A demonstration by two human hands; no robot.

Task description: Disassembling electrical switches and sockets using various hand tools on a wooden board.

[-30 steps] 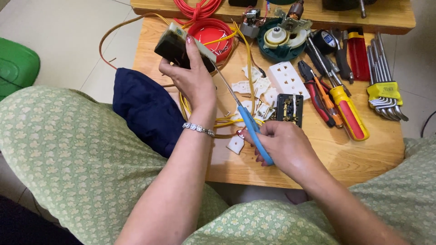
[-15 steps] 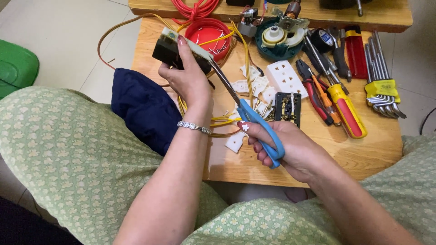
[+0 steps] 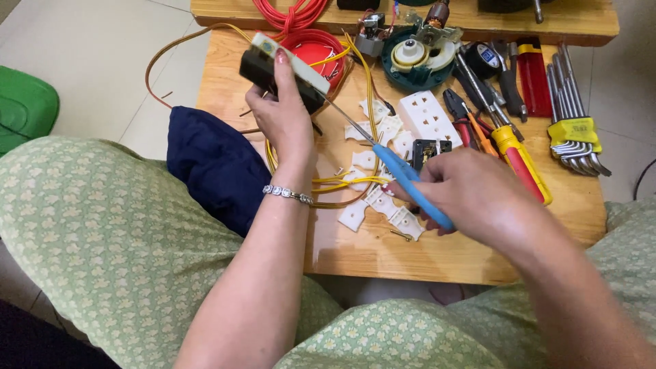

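The black switch box (image 3: 281, 72), with its cream faceplate edge uppermost, is gripped in the closed left hand (image 3: 283, 116) and held above the wooden table (image 3: 437, 253). The blue-handled screwdriver (image 3: 410, 181) is clasped in the closed right hand (image 3: 478, 201), and its shaft is directed up and away from that hand so that the tip meets the lower edge of the box, just beside the left-hand fingers.

Hazards, as judged from this position:
- The tip may be forced off the fastener if the shaft is not kept in line with it. The left-hand fingers (image 3: 280, 65), which lie directly beyond the tip, may then be struck.
- The box is unsupported. It may be twisted out of the grip if turning force is applied without a firmer hold.
- The yellow wires (image 3: 342, 183) looped between the two hands may be snagged by the shaft or by the wrist.
- The small white plastic parts (image 3: 383, 205) beneath the right hand may be swept off the table edge.

Compared with the frame half a second earlier, the box is held slightly lower and nearer the right hand. The right hand is shifted outward and is closed further along the handle. The tools beyond the right hand are unmoved.
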